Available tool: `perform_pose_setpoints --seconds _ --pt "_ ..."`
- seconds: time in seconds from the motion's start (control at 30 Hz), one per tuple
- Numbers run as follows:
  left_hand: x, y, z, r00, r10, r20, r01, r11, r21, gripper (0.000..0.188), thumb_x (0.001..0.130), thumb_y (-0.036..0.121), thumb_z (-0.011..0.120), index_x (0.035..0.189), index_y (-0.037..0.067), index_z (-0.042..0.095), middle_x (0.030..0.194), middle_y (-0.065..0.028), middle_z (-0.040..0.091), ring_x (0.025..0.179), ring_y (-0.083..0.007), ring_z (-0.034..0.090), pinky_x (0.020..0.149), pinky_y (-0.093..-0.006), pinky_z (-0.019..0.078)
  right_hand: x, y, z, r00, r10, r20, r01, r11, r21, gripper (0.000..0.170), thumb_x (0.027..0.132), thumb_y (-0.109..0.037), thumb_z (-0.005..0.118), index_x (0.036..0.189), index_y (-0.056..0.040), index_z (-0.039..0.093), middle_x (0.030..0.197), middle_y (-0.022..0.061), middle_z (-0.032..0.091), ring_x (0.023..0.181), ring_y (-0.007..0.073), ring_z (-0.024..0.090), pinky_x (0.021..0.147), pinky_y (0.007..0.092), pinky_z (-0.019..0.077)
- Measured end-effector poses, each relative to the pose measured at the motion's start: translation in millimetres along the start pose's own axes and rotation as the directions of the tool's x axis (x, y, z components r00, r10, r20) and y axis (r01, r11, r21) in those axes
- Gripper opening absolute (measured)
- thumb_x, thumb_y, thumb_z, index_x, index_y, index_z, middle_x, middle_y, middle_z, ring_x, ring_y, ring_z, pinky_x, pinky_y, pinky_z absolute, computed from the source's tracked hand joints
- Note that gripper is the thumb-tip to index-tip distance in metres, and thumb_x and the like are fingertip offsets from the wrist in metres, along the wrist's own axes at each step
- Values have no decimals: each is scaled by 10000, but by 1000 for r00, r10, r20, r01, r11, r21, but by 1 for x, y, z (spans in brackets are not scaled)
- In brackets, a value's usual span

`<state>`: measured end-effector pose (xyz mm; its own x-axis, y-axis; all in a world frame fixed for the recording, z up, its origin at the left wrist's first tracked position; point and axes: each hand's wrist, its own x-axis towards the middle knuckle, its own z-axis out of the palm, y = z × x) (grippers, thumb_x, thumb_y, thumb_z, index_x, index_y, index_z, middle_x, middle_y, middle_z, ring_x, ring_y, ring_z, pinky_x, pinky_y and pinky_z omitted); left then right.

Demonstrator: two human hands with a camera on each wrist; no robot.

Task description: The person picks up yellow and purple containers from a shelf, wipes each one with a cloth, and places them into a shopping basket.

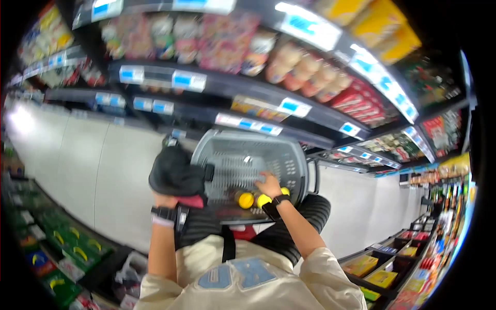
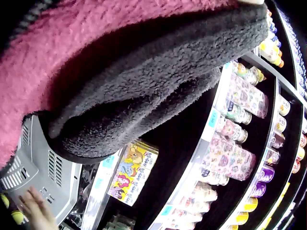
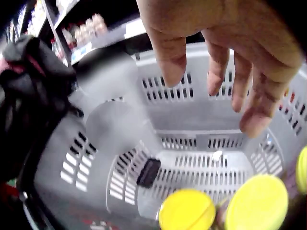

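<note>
**Right hand above jars in basket**

The right hand is spread: fingers apart, bent downward, nothing between them. Three yellow-lidded jars sit lids up at the basket's near side, apart from the fingertips. The left hand is mostly covered by dark cloth at the basket's left side; its grip cannot be told. The basket is between the person and a stocked shelf.

Dark shelves are running beyond; blue-and-white price tags are lining their edges. Pink patterned packs are standing there, red packs sitting farther right. Cartoon-printed boxes are resting lower. Pale floor is showing both sides — green boxes are filling the head view's lower left.
</note>
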<state>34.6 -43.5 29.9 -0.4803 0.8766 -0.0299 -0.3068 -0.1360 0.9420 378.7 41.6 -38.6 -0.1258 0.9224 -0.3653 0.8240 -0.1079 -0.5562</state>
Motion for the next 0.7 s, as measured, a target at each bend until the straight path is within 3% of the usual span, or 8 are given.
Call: perform_pose_setpoints --seconds 0.1,0.23,0.33,0.37,0.4,0.47,0.6,0.7 --pt "7 16 9 929 281 241 -370 719 588 326 886 94 582 1200 8 566 1122 -99 634 1004 -226 604 880 -358 504 -7 -45 -96 972 -146 -185 167 981 101 496 788 -339 713 1168 -48 584 1083 176 642 926 297 645 804 385 511" --pt "15 14 19 945 259 199 -326 771 547 260 828 90 653 1076 28 604 1009 -85 650 886 -195 622 795 -337 522 -53 -155 -255 882 -233 -411 377 871 315 344 806 -130 707 1114 -30 589 967 94 654 814 153 631 699 294 510" --pt "15 1 11 987 153 44 -159 926 342 197 879 95 606 1067 37 598 992 -71 647 878 -184 619 786 -331 523 -70 -214 -345 621 -321 -715 532 843 83 360 766 -97 714 1083 -8 567 975 93 626 828 162 610 738 293 492" --pt "17 -6 5 997 73 27 -75 991 106 173 908 87 555 1069 39 594 1008 -69 646 886 -187 619 797 -335 523 -59 -223 -366 303 -484 -821 639 742 -202 473 728 -72 717 1156 -13 523 1108 126 563 959 200 568 810 316 476" --pt "13 -1 10 966 242 86 -248 792 558 168 927 87 521 1073 43 593 1021 -68 645 884 -192 621 803 -337 526 -54 -232 -384 258 -454 -852 632 747 -207 581 707 -69 726 1227 -25 470 1173 136 508 1044 230 515 856 344 458" --pt "13 -3 9 999 -35 -3 32 946 -322 185 911 107 557 1081 43 590 1020 -71 646 881 -194 624 799 -340 529 -27 -241 -413 255 -434 -864 578 785 -223 676 688 -124 759 1252 42 425 1216 203 482 1133 286 512 900 364 461" --pt "19 -11 0 946 294 136 -294 602 742 250 861 175 628 1085 66 602 985 -62 651 877 -198 631 789 -344 531 3 -253 -432 362 -349 -865 584 807 -81 712 648 -175 783 1214 91 442 1127 246 578 1031 318 609 856 356 504" --pt "32 -37 -17 950 278 143 -307 741 598 270 785 267 685 983 89 644 946 -85 665 843 -243 635 734 -338 521 15 -254 -436 380 -315 -870 550 833 -62 684 619 -201 791 1162 82 484 1012 223 643 889 315 661 767 349 534"
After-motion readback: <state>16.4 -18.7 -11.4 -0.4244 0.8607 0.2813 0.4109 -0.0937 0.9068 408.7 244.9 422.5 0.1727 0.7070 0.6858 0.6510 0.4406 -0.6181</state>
